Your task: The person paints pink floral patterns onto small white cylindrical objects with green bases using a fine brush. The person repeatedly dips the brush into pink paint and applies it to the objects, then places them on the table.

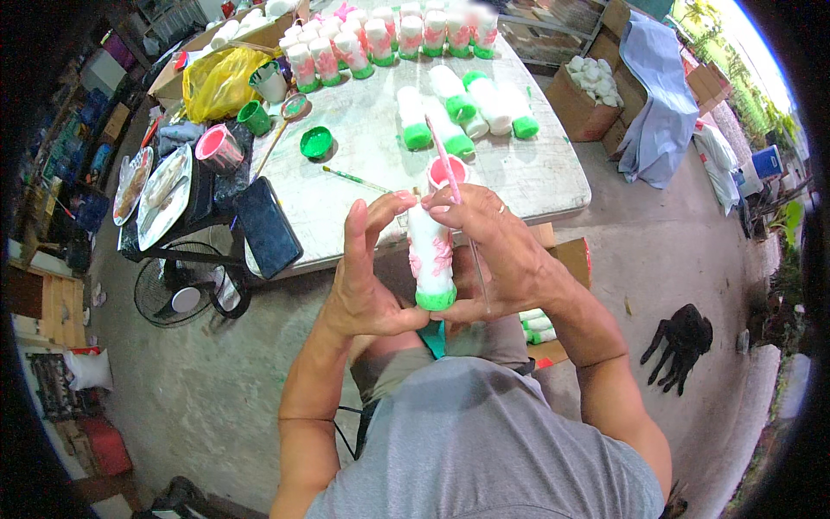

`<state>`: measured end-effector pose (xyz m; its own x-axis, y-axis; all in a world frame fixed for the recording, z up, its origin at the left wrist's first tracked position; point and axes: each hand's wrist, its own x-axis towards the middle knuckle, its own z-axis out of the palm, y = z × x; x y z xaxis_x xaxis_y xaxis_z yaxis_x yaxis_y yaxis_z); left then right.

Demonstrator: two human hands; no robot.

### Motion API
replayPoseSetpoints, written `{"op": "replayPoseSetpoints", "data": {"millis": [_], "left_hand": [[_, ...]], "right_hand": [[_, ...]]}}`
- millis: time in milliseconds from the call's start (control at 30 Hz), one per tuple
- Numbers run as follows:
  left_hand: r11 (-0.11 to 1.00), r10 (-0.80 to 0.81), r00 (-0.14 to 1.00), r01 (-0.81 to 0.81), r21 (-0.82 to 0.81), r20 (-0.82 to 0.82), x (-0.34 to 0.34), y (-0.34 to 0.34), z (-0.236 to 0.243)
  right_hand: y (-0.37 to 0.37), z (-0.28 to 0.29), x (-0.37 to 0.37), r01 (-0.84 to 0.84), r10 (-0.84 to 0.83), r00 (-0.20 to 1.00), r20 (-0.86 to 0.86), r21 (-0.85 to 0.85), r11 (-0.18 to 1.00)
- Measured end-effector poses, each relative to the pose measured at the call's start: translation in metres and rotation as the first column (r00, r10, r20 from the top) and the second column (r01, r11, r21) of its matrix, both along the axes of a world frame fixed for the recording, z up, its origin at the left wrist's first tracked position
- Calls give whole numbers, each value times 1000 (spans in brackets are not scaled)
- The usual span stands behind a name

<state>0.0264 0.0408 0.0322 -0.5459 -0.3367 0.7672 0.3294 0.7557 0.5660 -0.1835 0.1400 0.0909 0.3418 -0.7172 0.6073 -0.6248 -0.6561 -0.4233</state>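
Between my hands, upright above my lap, is a white candle-like cylinder [430, 238] with pink raised flowers and a green base. My left hand [367, 268] pinches it at both ends, forefinger at the top and thumb at the bottom. My right hand [488, 246] grips it the same way from the other side. A paintbrush with a pink handle [443, 156] is also tucked in my right fingers, slanting up and away. Just beyond them, a cup of pink paint [449, 170] stands at the table's edge, partly hidden by my right hand.
On the white table [363, 112], several green-based cylinders [450, 130] lie at right; pink-flowered ones [376, 39] stand behind. Left are a green paint lid [316, 142], thin brush [356, 179], black phone [267, 227] and yellow bag [225, 82]. A fan [186, 290] stands below.
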Motion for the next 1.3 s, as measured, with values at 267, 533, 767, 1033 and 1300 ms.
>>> {"op": "replayPoseSetpoints", "data": {"millis": [267,533,767,1033,1300], "left_hand": [[990,81,997,-81,-117,-10,7,1,1],[880,277,961,-246,-407,19,8,13,14],[821,305,952,-261,-508,5,6,7,7],[736,345,938,-255,-627,24,11,4,17],[543,478,878,-308,-781,-14,6,-14,23]], "right_hand": [[9,14,-12,4,-5,961,277,5,1000],[10,41,-17,122,-255,886,387,336,934],[-3,66,-18,43,-88,990,108,364,930],[-11,80,-14,23,-42,998,40,397,918],[-15,82,-7,208,-170,964,-202,186,960]]}}
